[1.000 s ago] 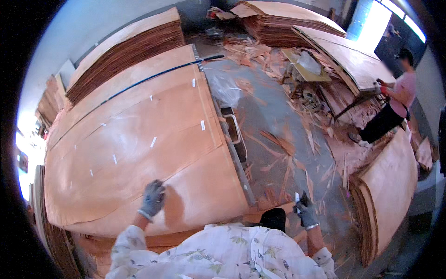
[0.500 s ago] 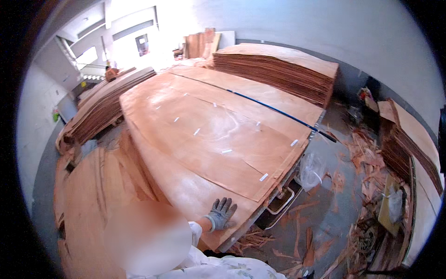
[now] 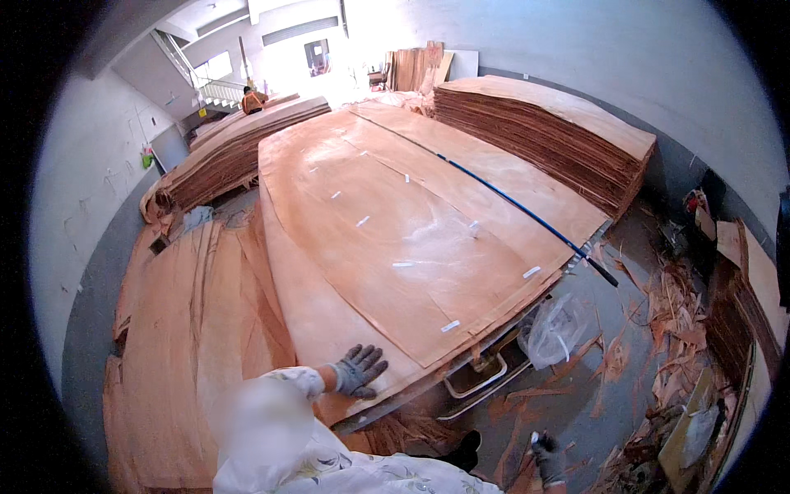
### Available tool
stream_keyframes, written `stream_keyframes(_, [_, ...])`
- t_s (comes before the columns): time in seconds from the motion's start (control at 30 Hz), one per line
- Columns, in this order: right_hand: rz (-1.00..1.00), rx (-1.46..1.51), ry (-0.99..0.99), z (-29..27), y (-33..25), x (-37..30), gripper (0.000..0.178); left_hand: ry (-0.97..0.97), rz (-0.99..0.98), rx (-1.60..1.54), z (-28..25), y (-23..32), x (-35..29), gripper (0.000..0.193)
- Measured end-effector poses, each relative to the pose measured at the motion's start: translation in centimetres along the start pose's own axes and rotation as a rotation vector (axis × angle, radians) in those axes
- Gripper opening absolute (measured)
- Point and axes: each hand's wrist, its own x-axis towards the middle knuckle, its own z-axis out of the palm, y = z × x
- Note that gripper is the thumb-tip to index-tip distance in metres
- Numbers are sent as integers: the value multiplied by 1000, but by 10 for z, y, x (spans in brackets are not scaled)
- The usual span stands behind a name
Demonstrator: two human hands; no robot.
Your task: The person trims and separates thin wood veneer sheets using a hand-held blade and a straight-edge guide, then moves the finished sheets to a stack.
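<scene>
Spread flat and grasping nothing, my gloved left hand (image 3: 360,372) rests on the near corner of the pale wood sheet (image 3: 322,313) lying in front of me. Just beyond my fingers, a darker wood sheet (image 3: 436,284) meets or overlaps it, I cannot tell which; white tape strips (image 3: 450,327) dot that one, and a blue pole (image 3: 518,206) lies on the far side. Low at my right, above the floor (image 3: 594,412), my right hand (image 3: 548,463) shows a small white thing (image 3: 535,437) at its fingers, though I cannot tell how firmly they close. To steady such thin wood well, I'd press evenly with the whole palm, avoid leaning on the rim, and not drag the line apart.
</scene>
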Motion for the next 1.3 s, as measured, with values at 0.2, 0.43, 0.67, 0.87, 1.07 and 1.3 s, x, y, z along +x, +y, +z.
stream_keyframes(0.2, [-101,-136,74,-54,-70,106,34,-85,-19,-132,-43,4,15,80])
stream_keyframes(0.43, [-167,-12,-46,-108,-188,238,43,-91,-156,45,-59,5,-11,86])
stream_keyframes(0.67, [-226,-221,13,-176,-292,374,38,-165,-523,-140,-72,45,28,72])
stream_keyframes(0.87, [-394,-282,-178,-174,-306,537,32,166,-929,-247,-72,121,78,45])
stream_keyframes(1.07, [-170,-75,-338,-177,-296,602,33,234,-1051,-369,-100,181,150,42])
stream_keyframes(1.3, [-9,-71,-289,-177,-283,626,58,341,-1249,-399,-88,188,162,33])
